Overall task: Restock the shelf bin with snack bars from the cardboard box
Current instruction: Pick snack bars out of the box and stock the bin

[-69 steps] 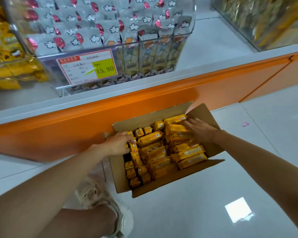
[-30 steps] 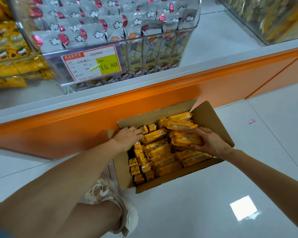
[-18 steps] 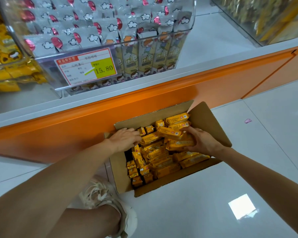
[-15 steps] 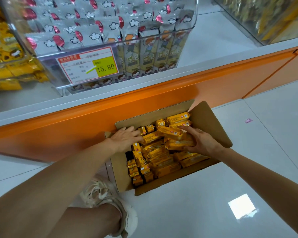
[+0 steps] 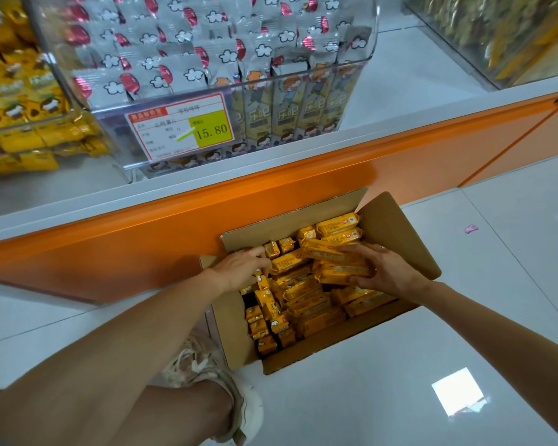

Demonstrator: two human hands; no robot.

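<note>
Two bare hands work inside the open brown cardboard box (image 5: 397,226), which sits at centre frame on the white tiled floor (image 5: 400,397), against the orange shelf base (image 5: 142,239). Your right hand (image 5: 387,268) curls round a small stack of yellow-wrapped snack bars (image 5: 339,263), fingers above and thumb below. Your left hand (image 5: 242,268) reaches among the packs at the box's left rear; whether it pinches one cannot be told. At top centre stands a clear plastic shelf bin (image 5: 110,140) of silver packets.
</note>
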